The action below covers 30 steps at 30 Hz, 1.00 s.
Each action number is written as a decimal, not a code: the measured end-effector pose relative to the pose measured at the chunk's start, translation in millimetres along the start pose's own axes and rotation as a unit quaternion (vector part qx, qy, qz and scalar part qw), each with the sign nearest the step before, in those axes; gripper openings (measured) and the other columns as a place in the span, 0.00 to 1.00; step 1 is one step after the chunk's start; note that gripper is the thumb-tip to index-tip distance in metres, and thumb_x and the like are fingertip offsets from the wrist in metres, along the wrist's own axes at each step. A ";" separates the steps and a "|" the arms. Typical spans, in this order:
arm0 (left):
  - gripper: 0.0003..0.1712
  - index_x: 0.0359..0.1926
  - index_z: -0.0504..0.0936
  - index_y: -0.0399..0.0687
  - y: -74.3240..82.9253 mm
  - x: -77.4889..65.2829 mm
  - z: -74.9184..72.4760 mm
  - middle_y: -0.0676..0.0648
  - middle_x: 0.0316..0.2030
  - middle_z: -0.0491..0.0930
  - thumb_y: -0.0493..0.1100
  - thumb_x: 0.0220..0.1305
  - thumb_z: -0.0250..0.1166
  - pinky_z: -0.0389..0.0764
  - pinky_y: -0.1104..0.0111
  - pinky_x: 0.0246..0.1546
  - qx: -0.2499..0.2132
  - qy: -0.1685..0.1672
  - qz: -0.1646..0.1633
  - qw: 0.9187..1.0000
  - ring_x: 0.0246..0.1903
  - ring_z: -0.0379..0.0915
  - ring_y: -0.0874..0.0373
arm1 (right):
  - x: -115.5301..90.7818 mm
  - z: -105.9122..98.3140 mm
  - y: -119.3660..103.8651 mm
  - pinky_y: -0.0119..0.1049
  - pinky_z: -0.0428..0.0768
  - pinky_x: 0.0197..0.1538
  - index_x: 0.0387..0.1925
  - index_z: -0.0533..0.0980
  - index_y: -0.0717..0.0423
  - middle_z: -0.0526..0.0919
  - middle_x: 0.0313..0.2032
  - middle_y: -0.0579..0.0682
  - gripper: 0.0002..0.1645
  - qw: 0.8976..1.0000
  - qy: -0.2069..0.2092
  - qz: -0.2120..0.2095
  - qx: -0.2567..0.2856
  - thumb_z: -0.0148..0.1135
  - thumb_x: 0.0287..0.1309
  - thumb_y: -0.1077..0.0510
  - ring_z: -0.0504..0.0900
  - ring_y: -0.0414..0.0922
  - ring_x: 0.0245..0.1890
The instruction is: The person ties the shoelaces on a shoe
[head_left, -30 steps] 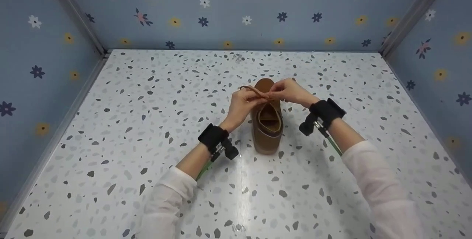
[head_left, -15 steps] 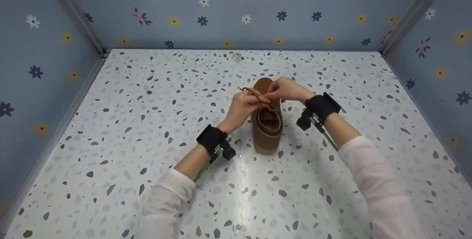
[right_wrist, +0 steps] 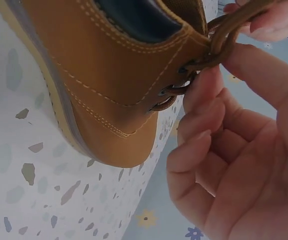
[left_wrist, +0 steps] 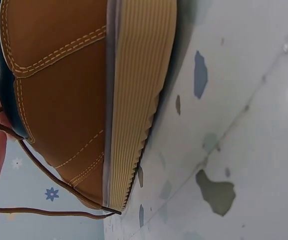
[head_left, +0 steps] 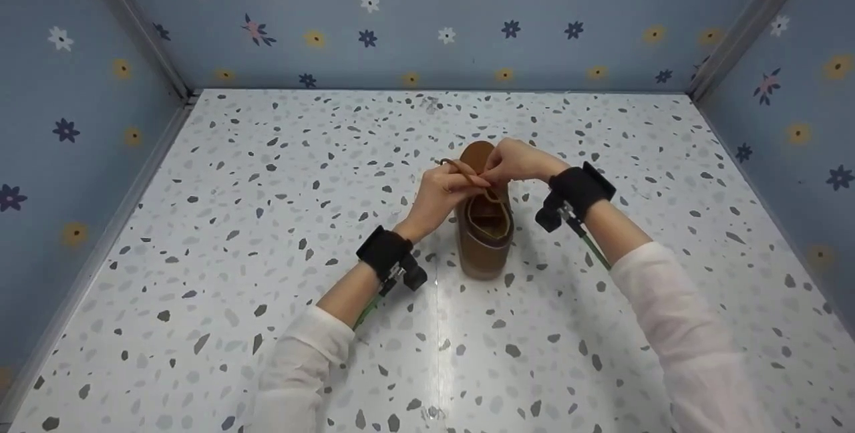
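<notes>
A brown leather shoe (head_left: 484, 260) with a pale ridged sole (left_wrist: 139, 100) stands on the speckled surface, toe pointing away from me. My left hand (head_left: 437, 194) is over the shoe's left side and pinches a brown shoelace (right_wrist: 243, 16); one lace length curves up over its fingers. From the right, my right hand (head_left: 521, 160) pinches the lace with thumb and forefinger just above the eyelets, its other fingers curled in the right wrist view. In the left wrist view a lace end (left_wrist: 49, 213) hangs beside the toe. The fingers partly hide the crossing of the laces.
The white speckled tabletop (head_left: 234, 219) extends on all sides of the shoe. Blue flowered panels (head_left: 427, 12) enclose it at the back, left and right. A black camera band (head_left: 385, 252) sits on the left wrist, another band (head_left: 582, 191) on the right.
The right hand has shifted slightly left and toward the left hand. Both hands dipped a little closer to the shoe, and a lace loop now shows below the fingers. The shoe has stayed in place.
</notes>
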<state>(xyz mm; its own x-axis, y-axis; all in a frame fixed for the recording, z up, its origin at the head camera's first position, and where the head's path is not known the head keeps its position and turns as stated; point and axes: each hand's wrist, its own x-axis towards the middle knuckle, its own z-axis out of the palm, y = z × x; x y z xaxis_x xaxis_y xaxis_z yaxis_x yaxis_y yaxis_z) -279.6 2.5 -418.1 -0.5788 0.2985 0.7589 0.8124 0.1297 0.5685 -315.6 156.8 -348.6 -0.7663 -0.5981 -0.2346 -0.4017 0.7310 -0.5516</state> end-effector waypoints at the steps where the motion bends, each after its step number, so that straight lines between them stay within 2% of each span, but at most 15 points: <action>1: 0.08 0.23 0.77 0.50 0.0 0.0 -0.1 0.56 0.26 0.69 0.39 0.33 0.59 0.62 0.76 0.27 0.001 0.000 -0.002 1.000 0.28 0.62 0.67 | 0.2 0.4 0.6 0.30 0.64 0.16 0.16 0.73 0.54 0.73 0.14 0.49 0.08 1.000 0.003 -0.004 -0.002 0.51 0.37 0.55 0.67 0.43 0.12; 5: 0.08 0.23 0.77 0.51 0.3 0.1 -0.4 0.57 0.26 0.69 0.40 0.34 0.58 0.62 0.77 0.27 0.009 -0.002 -0.013 1.000 0.28 0.61 0.68 | 0.3 2.8 3.4 0.29 0.61 0.14 0.15 0.73 0.54 0.72 0.14 0.50 0.12 1.000 0.019 0.005 0.010 0.51 0.37 0.50 0.64 0.39 0.10; 9: 0.08 0.23 0.77 0.51 0.9 0.8 -0.1 0.58 0.26 0.69 0.40 0.34 0.58 0.62 0.77 0.27 0.013 -0.005 -0.019 1.000 0.29 0.61 0.68 | -0.8 5.1 6.9 0.28 0.55 0.11 0.14 0.74 0.54 0.66 0.09 0.49 0.16 0.997 0.057 0.028 0.043 0.50 0.37 0.46 0.57 0.38 0.06; 12: 0.08 0.24 0.77 0.51 1.0 1.3 0.3 0.58 0.26 0.68 0.40 0.34 0.58 0.62 0.77 0.28 0.010 -0.005 -0.020 1.000 0.29 0.61 0.68 | -2.5 6.3 9.2 0.29 0.53 0.10 0.14 0.73 0.55 0.62 0.08 0.48 0.18 0.992 0.098 0.039 0.067 0.49 0.37 0.46 0.53 0.39 0.06; 15: 0.08 0.24 0.76 0.52 -0.2 0.8 0.3 0.58 0.26 0.68 0.40 0.35 0.58 0.61 0.76 0.27 0.013 -0.004 -0.020 1.000 0.28 0.61 0.67 | -4.9 6.8 10.3 0.30 0.56 0.11 0.16 0.72 0.59 0.64 0.10 0.52 0.19 0.984 0.133 0.046 0.112 0.48 0.38 0.46 0.56 0.42 0.07; 16: 0.08 0.24 0.76 0.53 -1.2 0.4 0.6 0.58 0.26 0.68 0.40 0.35 0.58 0.61 0.76 0.27 0.017 -0.005 -0.024 1.000 0.28 0.61 0.67 | -5.3 6.8 10.2 0.31 0.58 0.12 0.17 0.72 0.60 0.66 0.11 0.54 0.19 0.980 0.144 0.048 0.130 0.48 0.38 0.46 0.58 0.42 0.08; 17: 0.08 0.24 0.76 0.54 -8.5 -1.2 3.3 0.58 0.26 0.68 0.40 0.35 0.57 0.61 0.75 0.27 0.016 -0.005 -0.029 0.999 0.28 0.61 0.66 | -5.7 6.8 10.2 0.31 0.60 0.13 0.18 0.71 0.61 0.67 0.14 0.55 0.19 0.975 0.152 0.050 0.154 0.48 0.39 0.47 0.60 0.44 0.10; 19: 0.08 0.24 0.76 0.54 -9.5 -1.3 3.9 0.57 0.26 0.68 0.40 0.36 0.57 0.61 0.75 0.27 0.019 -0.005 -0.035 0.999 0.28 0.61 0.65 | -5.0 7.3 10.7 0.34 0.63 0.16 0.22 0.70 0.63 0.70 0.19 0.58 0.20 0.965 0.163 0.061 0.198 0.47 0.40 0.47 0.64 0.48 0.15; 20: 0.08 0.25 0.76 0.56 -19.2 -3.1 7.6 0.58 0.26 0.68 0.42 0.36 0.56 0.61 0.76 0.26 0.025 0.006 -0.020 0.999 0.28 0.61 0.66 | 4.6 10.5 26.7 0.37 0.63 0.15 0.25 0.70 0.61 0.71 0.21 0.58 0.20 0.959 0.165 0.060 0.222 0.46 0.39 0.46 0.65 0.49 0.17; 22: 0.08 0.25 0.76 0.55 -21.6 -3.1 8.7 0.57 0.26 0.68 0.41 0.37 0.56 0.61 0.74 0.27 0.023 0.000 -0.038 0.999 0.28 0.61 0.64 | 23.6 17.2 59.5 0.42 0.60 0.13 0.29 0.68 0.59 0.72 0.23 0.57 0.23 0.947 0.163 0.054 0.270 0.46 0.38 0.44 0.67 0.49 0.19; 25: 0.09 0.25 0.76 0.58 -43.4 -8.6 16.0 0.58 0.26 0.69 0.44 0.36 0.56 0.60 0.75 0.27 0.040 0.010 -0.036 0.999 0.28 0.61 0.65 | 47.3 26.9 100.6 0.47 0.58 0.13 0.34 0.64 0.57 0.72 0.25 0.57 0.24 0.931 0.141 0.045 0.334 0.43 0.39 0.43 0.69 0.49 0.20; 26: 0.09 0.25 0.75 0.60 -52.5 -11.0 19.0 0.59 0.26 0.69 0.45 0.36 0.56 0.60 0.74 0.27 0.043 0.011 -0.041 0.998 0.29 0.61 0.65 | 50.0 28.9 105.5 0.47 0.59 0.13 0.35 0.63 0.57 0.72 0.25 0.58 0.25 0.924 0.135 0.042 0.356 0.43 0.39 0.43 0.69 0.49 0.20; 27: 0.09 0.25 0.76 0.57 -44.6 -9.3 16.4 0.56 0.26 0.69 0.42 0.36 0.56 0.60 0.72 0.27 0.040 -0.005 -0.070 0.997 0.29 0.62 0.63 | 42.8 27.8 93.5 0.45 0.62 0.15 0.35 0.63 0.59 0.71 0.26 0.59 0.25 0.918 0.131 0.042 0.373 0.43 0.40 0.44 0.69 0.49 0.21; 28: 0.09 0.25 0.76 0.59 -52.5 -11.7 19.0 0.58 0.26 0.69 0.44 0.35 0.56 0.60 0.73 0.28 0.041 0.001 -0.066 0.997 0.29 0.61 0.64 | 33.8 26.3 78.6 0.43 0.64 0.18 0.35 0.63 0.61 0.70 0.27 0.60 0.24 0.913 0.125 0.043 0.385 0.43 0.41 0.45 0.68 0.50 0.22; 30: 0.09 0.25 0.76 0.57 -48.8 -10.8 17.5 0.57 0.26 0.69 0.44 0.34 0.56 0.60 0.73 0.29 0.035 -0.004 -0.076 0.997 0.29 0.61 0.64 | 15.7 22.7 51.6 0.38 0.67 0.26 0.35 0.63 0.66 0.69 0.28 0.61 0.23 0.897 0.112 0.029 0.426 0.45 0.42 0.50 0.68 0.50 0.24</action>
<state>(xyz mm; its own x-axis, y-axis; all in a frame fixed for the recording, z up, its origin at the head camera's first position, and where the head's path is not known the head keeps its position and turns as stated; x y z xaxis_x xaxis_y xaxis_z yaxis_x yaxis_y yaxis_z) -311.8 9.5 -459.7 -0.6947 0.2777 0.6635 0.7190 0.2397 0.6524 -337.0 177.7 -398.9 -0.8933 -0.4170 -0.1680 0.0975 0.1852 -0.9778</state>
